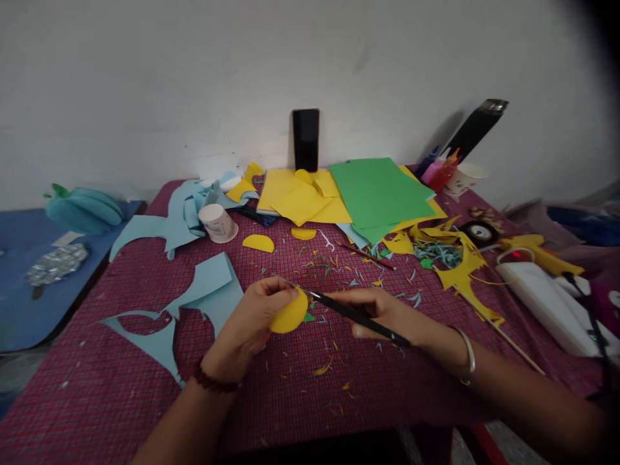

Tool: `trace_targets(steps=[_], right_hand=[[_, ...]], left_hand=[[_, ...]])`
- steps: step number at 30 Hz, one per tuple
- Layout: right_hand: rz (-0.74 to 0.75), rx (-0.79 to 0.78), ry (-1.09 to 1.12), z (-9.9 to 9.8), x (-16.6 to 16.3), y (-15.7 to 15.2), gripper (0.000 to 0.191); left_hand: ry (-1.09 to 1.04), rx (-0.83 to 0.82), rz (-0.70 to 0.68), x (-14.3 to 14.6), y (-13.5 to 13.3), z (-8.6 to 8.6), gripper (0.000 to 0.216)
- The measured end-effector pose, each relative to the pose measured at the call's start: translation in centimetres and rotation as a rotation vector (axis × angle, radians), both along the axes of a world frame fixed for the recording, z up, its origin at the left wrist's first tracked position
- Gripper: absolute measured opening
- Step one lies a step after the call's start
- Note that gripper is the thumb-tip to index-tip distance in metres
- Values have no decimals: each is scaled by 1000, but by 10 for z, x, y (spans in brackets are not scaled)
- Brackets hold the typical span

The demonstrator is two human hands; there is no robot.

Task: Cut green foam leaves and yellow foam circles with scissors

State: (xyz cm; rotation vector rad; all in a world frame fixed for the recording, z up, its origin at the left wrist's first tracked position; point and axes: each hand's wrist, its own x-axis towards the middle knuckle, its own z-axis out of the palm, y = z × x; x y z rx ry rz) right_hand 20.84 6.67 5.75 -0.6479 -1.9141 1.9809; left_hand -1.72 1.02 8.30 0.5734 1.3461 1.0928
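Head view: our left hand [252, 320] pinches a yellow paper half-disc [289, 314] above the checked red tablecloth [121, 387], fingers closed on its edge. Our right hand [375, 310] grips a thin black paintbrush [358, 317], its tip touching the disc. Blue paper offcuts [203, 284] lie just left; a paper cup [217, 223] stands farther back.

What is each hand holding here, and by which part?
Left hand pinches a yellow paper piece by its left edge; right hand holds a thin black brush around mid-handle.
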Motion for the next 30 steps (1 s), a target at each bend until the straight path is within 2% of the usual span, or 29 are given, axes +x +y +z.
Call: trace_targets(steps=[11,17,22,26,30], right_hand=[[23,33,-43,4,3,4,66],[22,116,-73,10,3,2,62],[-13,104,-64,9,2,0,53],[-33,117,-40,7,6,3,61],[-13,316,-57,10,10,3,69]], left_hand=[[44,-18,-4,0,1,-3,18],[59,-8,-29,0,0,0,21],[47,-3,-44,-3,-1,1,23],[25,109,-80,-7,-4,0,22],[91,287,-90,-13,-7,-3,14]])
